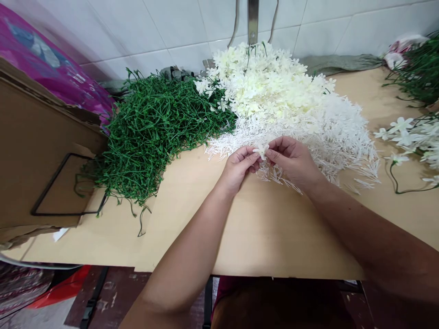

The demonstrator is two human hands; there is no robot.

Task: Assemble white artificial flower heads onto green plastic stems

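Both my hands meet over the wooden table [260,228], pinching one small white artificial flower [261,151] between them. My left hand [238,167] has its fingers curled on the flower's left side. My right hand [293,160] grips it from the right with closed fingers. Just behind the hands lies a heap of white plastic spiky pieces [329,132]. A mound of cream artificial blossoms [264,82] sits behind that. A pile of green plastic stems [151,128] spreads to the left.
A brown cardboard box [34,160] with a pink cloth [51,64] on top stands at the left edge. Assembled white flowers on green stems [408,137] lie at the right, more green stems [421,73] behind them. A tiled wall [171,27] backs the table.
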